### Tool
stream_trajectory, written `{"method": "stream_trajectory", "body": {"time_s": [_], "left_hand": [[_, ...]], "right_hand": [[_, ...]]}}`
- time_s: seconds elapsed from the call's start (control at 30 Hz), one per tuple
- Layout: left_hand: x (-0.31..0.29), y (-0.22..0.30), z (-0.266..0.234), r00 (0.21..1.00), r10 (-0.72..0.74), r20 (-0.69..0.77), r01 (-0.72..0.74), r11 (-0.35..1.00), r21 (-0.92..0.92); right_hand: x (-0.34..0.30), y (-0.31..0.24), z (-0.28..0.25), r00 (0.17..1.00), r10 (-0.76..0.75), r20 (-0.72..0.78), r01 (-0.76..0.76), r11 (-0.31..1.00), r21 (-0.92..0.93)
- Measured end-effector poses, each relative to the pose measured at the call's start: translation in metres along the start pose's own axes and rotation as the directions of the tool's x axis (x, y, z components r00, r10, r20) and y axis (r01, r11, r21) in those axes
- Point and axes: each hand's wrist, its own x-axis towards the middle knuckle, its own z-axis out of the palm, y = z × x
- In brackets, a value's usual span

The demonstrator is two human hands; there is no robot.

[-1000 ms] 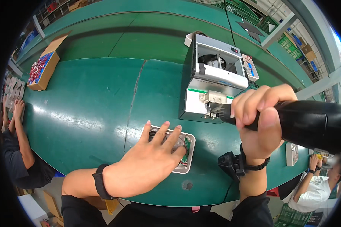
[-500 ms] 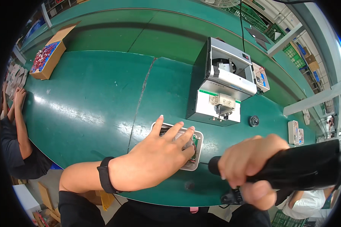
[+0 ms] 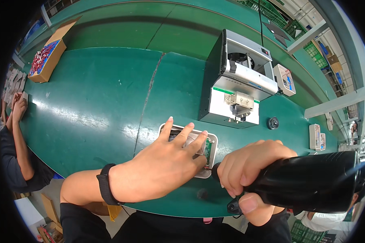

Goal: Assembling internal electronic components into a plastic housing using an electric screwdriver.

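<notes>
My left hand (image 3: 156,170) lies palm down across a shallow white plastic case (image 3: 214,146), its fingers spread over the opening. Inside the case, a green circuit board (image 3: 208,148) and some dark parts show between and beside the fingers; the rest is hidden under the hand. My right hand (image 3: 247,168) is wrapped round a black electric screwdriver (image 3: 312,182), held nearly level. Its narrow tip points left and reaches over the case's near right corner, close to my left thumb. Whether the tip touches a screw is too small to tell.
Beyond the case stands a grey and black machine (image 3: 235,93) with a metal block in front. A round black part (image 3: 273,122) lies right of it. White cases (image 3: 314,137) sit farther right. A carton (image 3: 52,60) of small red and blue parts stands far left, near another person's hands (image 3: 19,106).
My right hand has brought the screwdriver leftward, so its tip now reaches the case. My left hand stays on the case. The whole view has shifted slightly.
</notes>
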Motion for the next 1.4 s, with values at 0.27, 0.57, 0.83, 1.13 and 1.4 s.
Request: {"method": "stream_trajectory", "body": {"time_s": [0.27, 0.57, 0.83, 1.13, 1.4], "left_hand": [[-0.005, 0.002, 0.008, 0.999, 0.020, -0.033, -0.021, 1.000, -0.006], [-0.005, 0.001, 0.015, 0.995, 0.031, -0.096, -0.029, 0.999, 0.021], [-0.006, 0.004, 0.019, 0.991, 0.039, -0.131, -0.037, 0.999, 0.021], [-0.009, 0.004, 0.026, 0.993, 0.004, -0.114, -0.006, 1.000, -0.016], [-0.002, -0.007, 0.016, 0.988, 0.032, -0.152, -0.030, 0.999, 0.015]], "right_hand": [[0.008, 0.021, 0.009, 0.996, -0.078, 0.050, 0.065, 0.970, 0.234], [0.011, 0.016, 0.007, 0.990, -0.052, 0.133, 0.042, 0.996, 0.078], [0.009, 0.014, 0.008, 0.984, -0.065, 0.164, 0.058, 0.997, 0.050], [0.014, 0.031, 0.015, 0.960, -0.136, 0.244, 0.092, 0.979, 0.182], [0.008, 0.032, 0.018, 0.983, -0.146, 0.115, 0.138, 0.988, 0.075]]}}
